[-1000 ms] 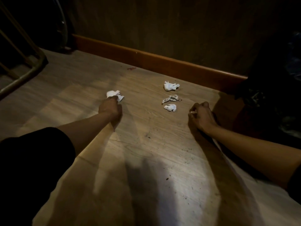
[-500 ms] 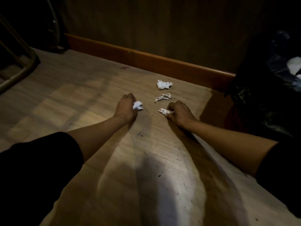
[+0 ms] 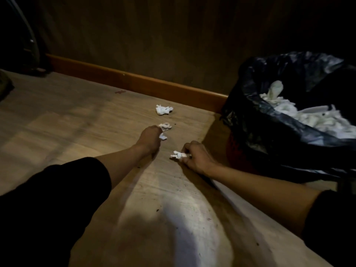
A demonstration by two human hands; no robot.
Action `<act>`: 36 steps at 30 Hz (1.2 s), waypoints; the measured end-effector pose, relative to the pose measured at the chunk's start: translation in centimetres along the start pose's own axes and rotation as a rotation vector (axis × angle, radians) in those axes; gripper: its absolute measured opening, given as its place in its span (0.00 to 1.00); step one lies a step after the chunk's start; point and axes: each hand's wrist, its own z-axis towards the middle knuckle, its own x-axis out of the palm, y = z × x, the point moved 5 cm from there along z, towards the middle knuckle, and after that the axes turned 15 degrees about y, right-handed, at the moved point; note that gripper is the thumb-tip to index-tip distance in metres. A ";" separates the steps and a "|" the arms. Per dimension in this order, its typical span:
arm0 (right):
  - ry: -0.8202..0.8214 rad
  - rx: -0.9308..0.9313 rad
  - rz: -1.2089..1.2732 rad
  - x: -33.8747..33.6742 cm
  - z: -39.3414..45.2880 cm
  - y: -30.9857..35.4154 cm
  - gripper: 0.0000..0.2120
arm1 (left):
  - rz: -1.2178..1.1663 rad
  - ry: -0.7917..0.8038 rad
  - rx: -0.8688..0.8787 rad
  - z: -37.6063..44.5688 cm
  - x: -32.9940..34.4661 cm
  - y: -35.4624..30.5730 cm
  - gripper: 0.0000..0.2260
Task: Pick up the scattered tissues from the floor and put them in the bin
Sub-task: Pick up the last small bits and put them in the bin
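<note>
My left hand (image 3: 149,137) rests on the wooden floor, closed on a small white tissue (image 3: 163,137) that pokes out of its fingers. Its fingertips touch a second crumpled tissue (image 3: 165,126) lying on the floor. Farther back, near the baseboard, lies a third tissue (image 3: 163,110) on its own. My right hand (image 3: 196,157) is closed on another white tissue (image 3: 178,155), just above the floor. The bin (image 3: 269,132), lined with a black bag, stands at the right and holds several white tissues (image 3: 308,114).
An orange-brown baseboard (image 3: 134,81) runs along the dark wooden wall at the back. A dark wheel-like object (image 3: 30,45) stands in the far left corner. Small dark specks dot the floor (image 3: 173,218) between my arms.
My left hand moved right and forward with its tissue until it touches the middle tissue. My right hand pulled back with the nearest tissue in it. The view swung right, showing the bin.
</note>
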 end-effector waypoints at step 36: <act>-0.513 0.208 0.377 -33.0 -30.9 -1.1 0.11 | -0.615 0.115 0.284 -16.8 -24.2 -32.2 0.19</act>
